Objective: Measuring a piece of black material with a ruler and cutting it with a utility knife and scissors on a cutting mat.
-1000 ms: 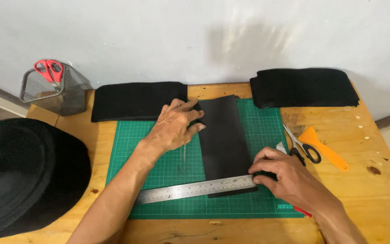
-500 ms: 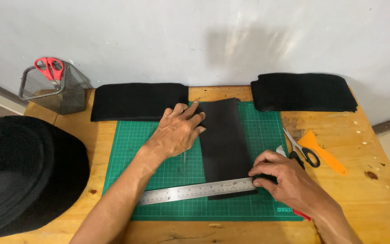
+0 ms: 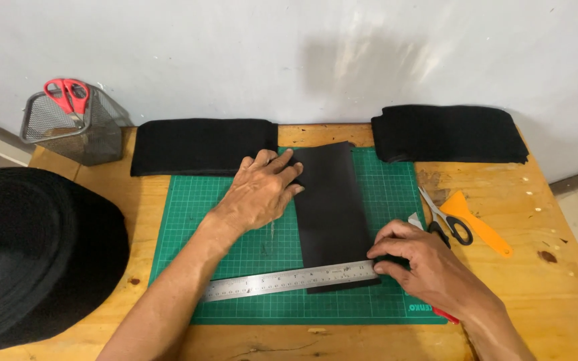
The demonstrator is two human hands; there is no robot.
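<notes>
Fingers (image 3: pixel 282 175) of the left hand (image 3: pixel 259 194) lie spread and flat, gripping nothing, pressing the upper left edge of a black fabric strip (image 3: pixel 332 210) onto a green cutting mat (image 3: pixel 235 227). The right hand (image 3: pixel 423 264) is curled w/ fingertips down on the right end of a steel ruler (image 3: pixel 289 281), where the ruler crosses the strip's lower end; whether it also pinches a tool underneath can't be told, though something red shows beneath the wrist. The strip lies lengthwise, centre-right on the mat, its top end reaching just past the mat's far edge.

To do this step well, by the look of it: keep the ruler square to the mat's grid lines, keep steady downward pressure at both ends so the soft fabric doesn't creep, and keep fingertips behind the ruler's working edge.

Around the mat on the wooden table (image 3: pixel 556 281): folded black fabric stacks at upper left (image 3: pixel 202 146) and upper right (image 3: pixel 449 134), black-handled scissors (image 3: pixel 446 217) beside an orange scraper (image 3: pixel 479 224) at right, a wire mesh basket (image 3: pixel 75 127) holding red-handled scissors (image 3: pixel 67 93) at far left, and a large black roll (image 3: pixel 28 254) off the left edge.
</notes>
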